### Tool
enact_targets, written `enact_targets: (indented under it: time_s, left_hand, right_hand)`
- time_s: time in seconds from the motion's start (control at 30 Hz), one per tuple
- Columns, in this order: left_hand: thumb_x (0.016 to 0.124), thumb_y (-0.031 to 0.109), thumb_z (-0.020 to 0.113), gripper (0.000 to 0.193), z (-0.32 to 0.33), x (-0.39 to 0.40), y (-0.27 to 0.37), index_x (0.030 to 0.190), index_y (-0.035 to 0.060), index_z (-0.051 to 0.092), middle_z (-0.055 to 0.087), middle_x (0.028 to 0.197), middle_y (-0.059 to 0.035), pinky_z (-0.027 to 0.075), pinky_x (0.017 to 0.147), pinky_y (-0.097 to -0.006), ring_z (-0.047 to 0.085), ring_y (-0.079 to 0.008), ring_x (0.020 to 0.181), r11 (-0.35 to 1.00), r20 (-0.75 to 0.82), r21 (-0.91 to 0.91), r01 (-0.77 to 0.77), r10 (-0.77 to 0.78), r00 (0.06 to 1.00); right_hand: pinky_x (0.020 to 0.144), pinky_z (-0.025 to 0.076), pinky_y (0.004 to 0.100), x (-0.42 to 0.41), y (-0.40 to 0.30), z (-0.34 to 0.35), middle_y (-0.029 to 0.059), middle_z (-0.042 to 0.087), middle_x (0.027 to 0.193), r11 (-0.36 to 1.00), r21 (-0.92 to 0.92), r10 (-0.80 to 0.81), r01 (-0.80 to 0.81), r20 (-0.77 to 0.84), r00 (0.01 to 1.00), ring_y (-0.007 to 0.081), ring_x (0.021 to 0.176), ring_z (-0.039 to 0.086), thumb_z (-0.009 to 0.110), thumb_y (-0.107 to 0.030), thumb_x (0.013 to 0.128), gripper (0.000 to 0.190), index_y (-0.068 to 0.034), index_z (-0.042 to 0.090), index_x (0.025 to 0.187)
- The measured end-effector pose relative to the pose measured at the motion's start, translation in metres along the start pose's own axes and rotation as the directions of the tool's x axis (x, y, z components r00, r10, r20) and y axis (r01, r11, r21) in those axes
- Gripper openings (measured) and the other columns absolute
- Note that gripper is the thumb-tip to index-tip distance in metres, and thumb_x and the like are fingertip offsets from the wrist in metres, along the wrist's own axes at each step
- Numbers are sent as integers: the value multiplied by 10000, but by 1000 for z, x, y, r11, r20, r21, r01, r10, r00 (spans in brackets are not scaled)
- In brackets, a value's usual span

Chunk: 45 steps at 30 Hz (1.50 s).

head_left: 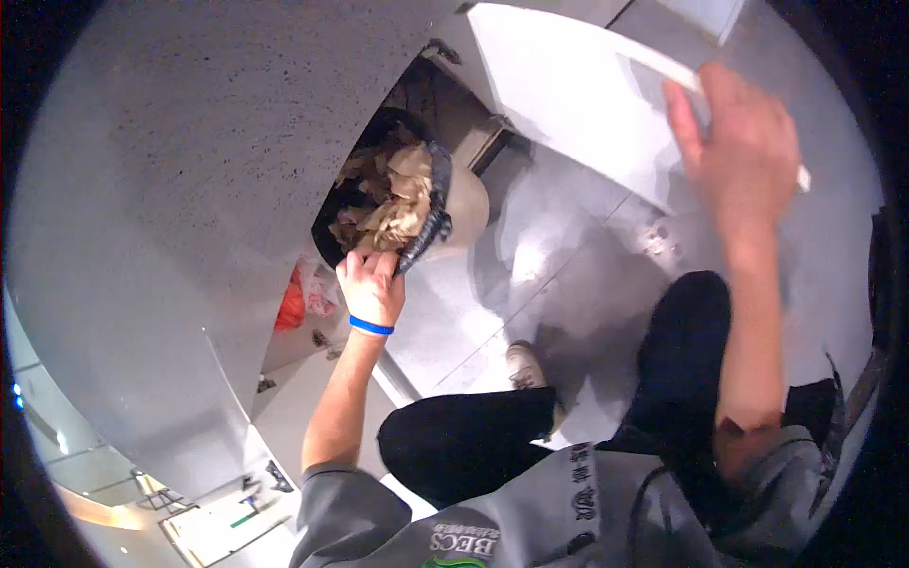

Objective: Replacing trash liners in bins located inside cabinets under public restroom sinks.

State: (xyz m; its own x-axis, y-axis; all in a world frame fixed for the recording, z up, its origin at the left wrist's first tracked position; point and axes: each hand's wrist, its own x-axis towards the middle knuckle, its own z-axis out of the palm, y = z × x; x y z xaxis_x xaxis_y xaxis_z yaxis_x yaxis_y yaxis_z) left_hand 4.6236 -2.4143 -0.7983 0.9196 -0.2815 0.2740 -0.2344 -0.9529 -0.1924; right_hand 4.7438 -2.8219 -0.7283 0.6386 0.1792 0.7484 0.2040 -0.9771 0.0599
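My left hand, with a blue wristband, has its fingers hooked over the near rim of a pale round waste bin. A black plastic liner is folded over that rim. Crumpled brown paper towels fill much of the bin, which stands partly inside the opening of a cabinet under a counter. At the right, my blurred right hand grasps the edge of a white cabinet door, which is swung outward.
A speckled grey countertop overhangs the cabinet on the left. Inside, near my left wrist, lies a red plastic bag. A white cabinet panel is below it. My knees and a white shoe are over the grey tiled floor.
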Motion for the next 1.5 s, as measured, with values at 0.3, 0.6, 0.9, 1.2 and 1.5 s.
enact_targets:
  time_s: [0.3,0.6,0.9,1.2,1.5]
  left_hand:
    - [607,102,642,233,-19,2,88,838,116,615,628,822,-34,392,750,-401,554,-246,938,968,38,-232,-97,109,993]
    - [711,184,670,318,2,17,205,1023,142,625,610,992,-45,393,806,-378,521,-251,977,953,123,-285,103,-70,990]
    - [779,169,692,367,-2,-21,138,1068,19,523,545,1015,-165,457,804,-423,532,-317,951,751,-14,-374,545,-592,806]
    - [944,242,570,316,42,-27,135,1151,7,530,622,983,-104,570,729,-414,649,-257,831,-602,787,-556,574,-603,130]
    - [940,249,555,287,12,-7,131,840,-20,566,621,648,-112,509,424,-298,648,-201,514,-35,682,-402,915,-678,274]
  right_hand:
    - [726,453,389,16,-14,-22,62,606,749,988,130,60,-78,135,989,262,716,598,608,-368,858,279,-99,558,801]
    - [707,441,372,14,7,-13,46,609,734,987,151,31,-45,93,995,237,722,602,611,-363,852,274,-107,552,774]
    - [736,446,361,12,15,-12,48,617,756,990,139,9,-30,150,989,240,743,609,574,-362,892,274,-102,562,807]
    - [761,447,374,9,14,-14,61,628,792,986,156,17,-53,226,974,241,776,615,568,-369,898,274,-100,572,844]
    - [749,443,365,9,17,-19,61,627,784,979,190,29,-70,210,977,232,766,615,576,-358,893,266,-99,580,836]
